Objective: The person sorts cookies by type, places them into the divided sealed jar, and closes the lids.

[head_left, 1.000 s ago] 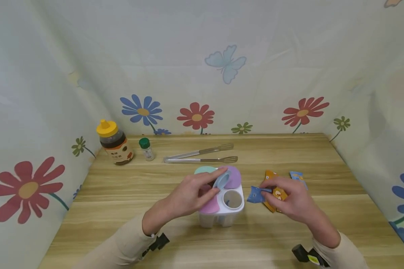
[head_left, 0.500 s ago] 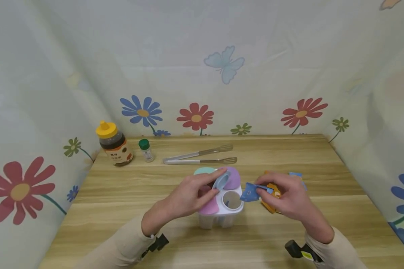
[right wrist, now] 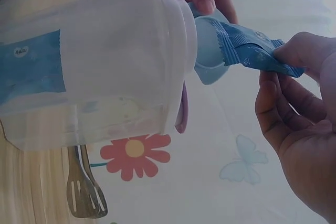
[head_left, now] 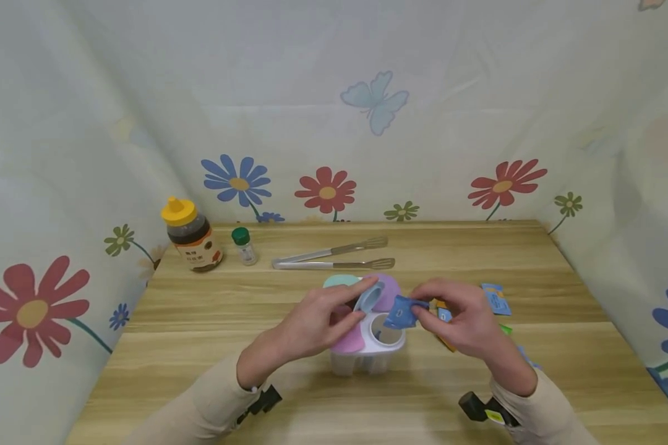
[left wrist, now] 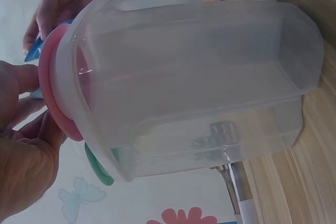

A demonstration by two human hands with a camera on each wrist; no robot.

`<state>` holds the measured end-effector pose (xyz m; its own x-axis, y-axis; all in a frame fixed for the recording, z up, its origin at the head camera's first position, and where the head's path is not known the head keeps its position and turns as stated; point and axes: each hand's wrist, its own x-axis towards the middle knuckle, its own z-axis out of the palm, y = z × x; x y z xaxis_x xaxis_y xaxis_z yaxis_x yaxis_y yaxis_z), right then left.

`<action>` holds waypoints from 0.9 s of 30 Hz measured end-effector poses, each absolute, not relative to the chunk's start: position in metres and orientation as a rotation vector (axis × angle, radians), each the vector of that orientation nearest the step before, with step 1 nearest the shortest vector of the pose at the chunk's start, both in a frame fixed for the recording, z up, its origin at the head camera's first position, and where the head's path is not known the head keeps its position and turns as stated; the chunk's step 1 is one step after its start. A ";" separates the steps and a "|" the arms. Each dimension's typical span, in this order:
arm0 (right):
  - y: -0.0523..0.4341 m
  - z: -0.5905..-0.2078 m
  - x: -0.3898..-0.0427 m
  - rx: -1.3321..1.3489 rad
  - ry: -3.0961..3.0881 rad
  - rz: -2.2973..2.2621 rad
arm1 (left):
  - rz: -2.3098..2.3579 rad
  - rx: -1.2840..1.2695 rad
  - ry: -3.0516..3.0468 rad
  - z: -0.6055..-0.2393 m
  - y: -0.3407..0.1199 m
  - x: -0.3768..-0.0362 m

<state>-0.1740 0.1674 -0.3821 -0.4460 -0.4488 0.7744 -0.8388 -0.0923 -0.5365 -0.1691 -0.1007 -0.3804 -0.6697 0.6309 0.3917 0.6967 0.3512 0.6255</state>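
Observation:
A clear plastic storage box with a white top stands on the table. Three of its round lids are down: teal, purple and pink. My left hand holds the fourth, a light blue lid, tilted up between thumb and fingers, so one round opening is uncovered. Right over that opening, my right hand pinches a small blue sachet by its end. The right wrist view shows the sachet's free end at the mouth. Another blue sachet lies inside the box.
Right of the box, partly behind my right hand, lie an orange packet and a blue packet. Metal tongs lie behind the box. A yellow-capped bottle and a green-capped shaker stand at the back left.
My right hand has moved left, carrying the blue sachet from beside the box to over the uncovered opening. My left hand stays in place with the blue lid.

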 end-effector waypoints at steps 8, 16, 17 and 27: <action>0.162 -0.384 -0.176 1.424 -1.805 1.520 | -1.227 -1.242 -2.515 -0.378 -0.099 -0.170; 0.162 -0.393 -0.176 1.382 -1.826 1.510 | -1.242 -1.212 -2.567 -0.380 -0.100 -0.167; 0.162 -0.394 -0.176 1.380 -1.825 1.520 | -1.244 -1.217 -2.562 -0.380 -0.100 -0.167; 0.157 -0.399 -0.175 1.399 -1.764 1.612 | -1.238 -1.229 -2.526 -0.381 -0.099 -0.170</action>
<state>-0.1755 0.1574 -0.3992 -0.4384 -0.4095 0.8001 -0.8337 -0.1473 -0.5322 -0.1701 -0.0990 -0.3814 -0.6773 0.6293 0.3810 0.6867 0.3550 0.6344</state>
